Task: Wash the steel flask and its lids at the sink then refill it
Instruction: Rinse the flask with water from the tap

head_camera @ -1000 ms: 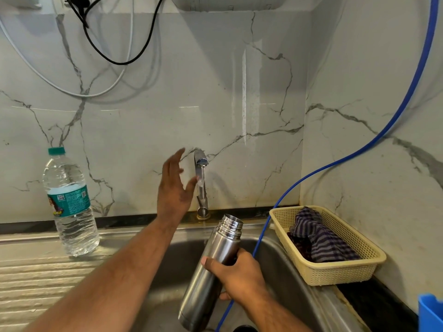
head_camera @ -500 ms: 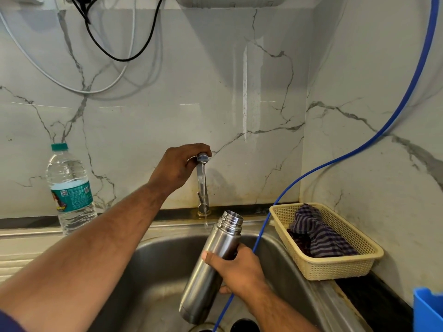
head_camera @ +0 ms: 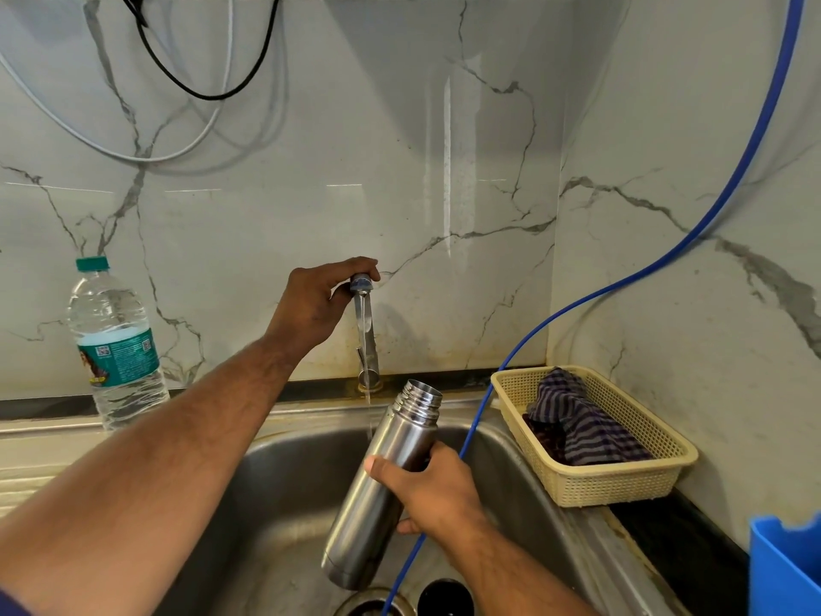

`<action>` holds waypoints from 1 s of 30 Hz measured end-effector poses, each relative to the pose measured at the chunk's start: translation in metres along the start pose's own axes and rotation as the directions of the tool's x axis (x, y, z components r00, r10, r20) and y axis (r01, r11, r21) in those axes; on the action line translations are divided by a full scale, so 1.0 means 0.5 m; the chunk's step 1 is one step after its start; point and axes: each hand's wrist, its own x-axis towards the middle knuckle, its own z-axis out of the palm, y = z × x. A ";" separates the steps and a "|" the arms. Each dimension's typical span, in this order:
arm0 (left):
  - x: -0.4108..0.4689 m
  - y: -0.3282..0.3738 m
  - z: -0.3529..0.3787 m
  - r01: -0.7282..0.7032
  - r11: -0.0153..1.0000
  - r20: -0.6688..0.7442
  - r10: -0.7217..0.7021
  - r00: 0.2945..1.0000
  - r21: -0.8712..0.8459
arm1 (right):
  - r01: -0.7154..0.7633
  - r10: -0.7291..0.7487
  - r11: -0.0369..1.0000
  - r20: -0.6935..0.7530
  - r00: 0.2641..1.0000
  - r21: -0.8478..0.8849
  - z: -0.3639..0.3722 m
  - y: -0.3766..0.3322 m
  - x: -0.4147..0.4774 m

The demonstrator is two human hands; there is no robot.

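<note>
Gripping the top of the tap (head_camera: 366,331), the left hand (head_camera: 320,304) is curled round it now; a second ago it was open beside the tap. Water (head_camera: 368,415) now runs down in a thin stream. It falls just left of the steel flask (head_camera: 377,495) and into the sink (head_camera: 275,482). The right hand (head_camera: 433,491) still holds the flask round its middle, tilted over the sink, with its open mouth up. A plastic bottle (head_camera: 115,344) stands on the bench (head_camera: 44,451) at the left.
</note>
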 end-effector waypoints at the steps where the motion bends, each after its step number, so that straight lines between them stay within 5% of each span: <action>1: 0.000 -0.001 0.002 0.008 1.000 -0.001 -0.008 1.000 -0.002 | 0.002 -0.002 1.000 0.001 1.000 0.002 0.000 0.002 0.001; 7: -0.011 0.018 0.003 0.049 0.996 -0.023 -0.051 0.998 -0.075 | 0.012 -0.012 1.000 -0.004 1.000 0.015 0.000 0.006 0.004; 13: -0.099 0.066 0.013 0.407 0.914 0.038 -0.406 0.913 -0.016 | 0.014 -0.014 1.000 -0.001 1.000 0.020 0.001 0.007 0.003; 15: -0.152 0.098 0.011 0.572 0.816 0.109 -0.563 0.819 -0.086 | 0.009 -0.008 0.999 -0.018 1.000 0.039 0.002 0.005 0.002; 17: -0.203 0.129 0.006 0.730 0.671 0.345 -0.659 0.668 -0.131 | -0.005 0.007 0.997 -0.026 1.000 0.074 0.001 0.003 0.003; 19: -0.240 0.144 -0.013 0.808 0.588 0.623 -0.620 0.478 -0.034 | -0.041 0.043 0.988 -0.014 0.999 0.152 -0.001 -0.004 0.002; 22: -0.273 0.137 -0.053 0.850 0.523 0.792 -0.546 0.273 0.067 | -0.084 0.094 0.950 -0.021 0.995 0.300 -0.003 -0.014 0.006; 24: -0.291 0.125 -0.066 0.884 0.468 0.804 -0.533 0.263 0.022 | -0.078 0.099 0.927 -0.038 0.994 0.368 -0.003 -0.022 0.006; 30: -0.330 0.120 -0.057 0.908 0.279 0.653 -0.631 0.419 -0.313 | -0.032 0.077 0.891 -0.080 0.994 0.452 0.012 -0.041 0.009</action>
